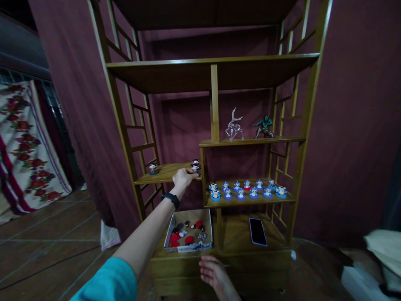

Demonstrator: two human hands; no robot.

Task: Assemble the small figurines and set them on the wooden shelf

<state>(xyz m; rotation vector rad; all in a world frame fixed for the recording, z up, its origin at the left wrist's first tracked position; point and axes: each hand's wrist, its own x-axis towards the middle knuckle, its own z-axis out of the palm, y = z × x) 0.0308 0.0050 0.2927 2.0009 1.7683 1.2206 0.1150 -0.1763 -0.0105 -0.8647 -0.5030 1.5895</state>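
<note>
My left hand (183, 179), with a black band on its wrist, reaches to the left middle shelf. Its fingers are closed on the base of a small black-haired figurine (195, 168) at the shelf's right end. Just behind that one stands a similar doll figurine (196, 161), partly hidden. Another black-haired figurine (153, 168) stands on a dark base at the same shelf's left end. My right hand (216, 274) is low in front of the cabinet, open and holding nothing, below an open cardboard box (210, 230). Red, black and pale figurine pieces lie in the box.
Several blue-and-white figurines (240, 193) stand in rows on the right shelf (250, 202). Above them are a clear deer figure (234, 125) and a green crouching figure (265, 126). A phone (258, 231) lies on the lower right surface. A wooden post (219, 228) separates box and phone.
</note>
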